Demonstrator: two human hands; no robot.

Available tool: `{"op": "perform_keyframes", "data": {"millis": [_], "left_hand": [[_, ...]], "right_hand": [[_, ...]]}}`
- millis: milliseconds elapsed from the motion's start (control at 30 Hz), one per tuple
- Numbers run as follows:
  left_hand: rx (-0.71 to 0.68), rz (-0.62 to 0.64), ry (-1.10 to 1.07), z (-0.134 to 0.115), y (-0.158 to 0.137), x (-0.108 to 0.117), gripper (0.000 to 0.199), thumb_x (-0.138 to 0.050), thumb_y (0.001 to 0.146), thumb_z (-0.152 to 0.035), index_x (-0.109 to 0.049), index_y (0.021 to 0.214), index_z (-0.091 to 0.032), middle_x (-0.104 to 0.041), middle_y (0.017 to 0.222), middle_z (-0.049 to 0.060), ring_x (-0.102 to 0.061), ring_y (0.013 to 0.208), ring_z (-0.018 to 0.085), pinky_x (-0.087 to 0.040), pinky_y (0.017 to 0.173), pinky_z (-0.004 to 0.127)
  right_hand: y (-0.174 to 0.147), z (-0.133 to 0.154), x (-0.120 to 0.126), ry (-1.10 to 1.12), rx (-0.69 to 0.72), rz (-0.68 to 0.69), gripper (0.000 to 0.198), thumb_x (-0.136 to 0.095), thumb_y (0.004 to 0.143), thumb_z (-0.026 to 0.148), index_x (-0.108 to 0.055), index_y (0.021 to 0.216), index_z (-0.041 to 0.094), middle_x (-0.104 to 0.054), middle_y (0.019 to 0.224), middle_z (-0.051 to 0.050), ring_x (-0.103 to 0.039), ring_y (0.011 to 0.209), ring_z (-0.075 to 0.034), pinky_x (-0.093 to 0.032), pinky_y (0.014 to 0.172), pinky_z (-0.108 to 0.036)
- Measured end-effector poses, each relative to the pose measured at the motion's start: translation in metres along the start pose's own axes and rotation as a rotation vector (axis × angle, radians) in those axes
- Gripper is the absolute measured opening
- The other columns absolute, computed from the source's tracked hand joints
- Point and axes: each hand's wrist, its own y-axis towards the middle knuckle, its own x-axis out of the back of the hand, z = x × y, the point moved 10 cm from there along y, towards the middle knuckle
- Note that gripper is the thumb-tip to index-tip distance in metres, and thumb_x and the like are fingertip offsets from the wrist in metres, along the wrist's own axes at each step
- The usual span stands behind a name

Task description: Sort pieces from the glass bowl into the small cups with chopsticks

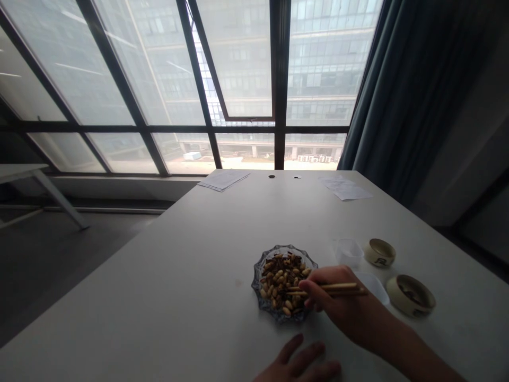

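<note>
My right hand (337, 295) is closed round a pair of wooden chopsticks (340, 287). Their tips reach in among the nuts (280, 281) in a scalloped glass bowl (257, 297). Pale nuts, probably peanuts or pistachios, lie mixed with darker pieces too small to name. Whether the tips pinch a piece cannot be made out. Below the bowl, at the bottom edge of the view, my left hand (300, 363) has its fingers spread over the white table (178, 297). It holds nothing and is apart from the bowl.
Right of the bowl stand a clear plastic container (348, 251), a second one (374, 286) partly behind my right hand, a small ceramic bowl (379, 252) and a larger one (411, 295) with something dark inside. Papers (224, 180) and a crumpled sheet (345, 187) lie near the far edge.
</note>
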Motion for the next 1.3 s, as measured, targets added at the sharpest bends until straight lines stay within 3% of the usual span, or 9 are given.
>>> {"op": "perform_keyframes", "data": {"millis": [200,467,700,833,1033,1167,1233,1300], "left_hand": [[0.008,0.015,0.012,0.001,0.000,0.000,0.040,-0.044,0.112,-0.044,-0.059,0.146,-0.030,-0.035,0.168,-0.008,-0.045,0.144,0.020,-0.040,0.121,0.036],[-0.001,0.022,0.017,-0.001,0.000,-0.004,0.038,-0.054,0.108,-0.045,-0.062,0.143,-0.032,-0.035,0.168,-0.006,-0.047,0.143,0.023,-0.041,0.119,0.037],[0.017,0.007,0.030,-0.002,-0.005,-0.010,0.038,-0.049,0.110,-0.044,-0.060,0.145,-0.031,-0.032,0.170,-0.007,-0.040,0.148,0.022,-0.037,0.121,0.038],[0.035,0.012,0.036,-0.001,-0.006,-0.011,0.041,-0.043,0.112,-0.044,-0.057,0.148,-0.030,-0.029,0.170,-0.008,-0.037,0.150,0.021,-0.037,0.122,0.039],[0.013,0.050,0.015,0.000,-0.004,-0.008,0.044,-0.043,0.112,-0.045,-0.051,0.153,-0.032,-0.033,0.169,-0.006,-0.039,0.149,0.021,-0.036,0.122,0.037],[0.027,0.032,-0.062,0.002,-0.002,0.004,0.049,-0.052,0.109,-0.042,-0.042,0.158,-0.042,-0.041,0.165,-0.006,-0.045,0.146,0.025,-0.038,0.121,0.044],[0.003,0.075,-0.137,0.000,0.000,0.007,0.049,-0.054,0.108,-0.044,-0.045,0.156,-0.040,-0.041,0.165,-0.002,-0.044,0.147,0.028,-0.039,0.120,0.046],[0.016,0.102,-0.202,0.001,0.002,0.011,0.047,-0.054,0.108,-0.040,-0.048,0.155,-0.037,-0.040,0.166,0.000,-0.041,0.149,0.029,-0.036,0.122,0.049]], "right_hand": [[-0.001,0.005,0.004,-0.046,0.028,-0.017,0.048,-0.052,0.105,0.050,-0.070,0.074,0.018,-0.075,0.073,-0.001,-0.068,0.070,-0.017,-0.047,0.068,-0.026],[-0.001,0.001,0.009,-0.089,0.028,-0.064,0.047,-0.053,0.104,0.052,-0.073,0.077,0.019,-0.076,0.077,-0.003,-0.068,0.077,-0.020,-0.048,0.076,-0.029],[0.001,-0.001,0.001,-0.059,0.036,-0.030,0.049,-0.052,0.104,0.049,-0.067,0.069,0.019,-0.074,0.072,-0.003,-0.067,0.069,-0.018,-0.047,0.068,-0.027],[-0.001,0.006,0.009,-0.087,0.051,-0.065,0.052,-0.049,0.106,0.049,-0.068,0.068,0.020,-0.075,0.070,-0.003,-0.069,0.070,-0.019,-0.049,0.069,-0.028],[-0.024,0.000,0.063,-0.078,-0.090,-0.289,0.043,-0.061,0.097,0.059,-0.080,0.084,0.023,-0.081,0.085,-0.008,-0.077,0.086,-0.028,-0.059,0.072,-0.033],[-0.044,0.009,0.103,-0.061,-0.106,-0.360,0.045,-0.065,0.093,0.063,-0.082,0.084,0.022,-0.082,0.080,-0.010,-0.079,0.076,-0.030,-0.063,0.060,-0.032],[-0.060,0.014,0.132,-0.098,-0.103,-0.433,0.043,-0.068,0.091,0.063,-0.083,0.084,0.023,-0.082,0.077,-0.010,-0.080,0.069,-0.030,-0.064,0.054,-0.032],[-0.087,0.012,0.176,-0.185,-0.131,-0.638,0.040,-0.070,0.089,0.061,-0.083,0.084,0.023,-0.081,0.074,-0.008,-0.080,0.065,-0.030,-0.064,0.051,-0.032]]}}
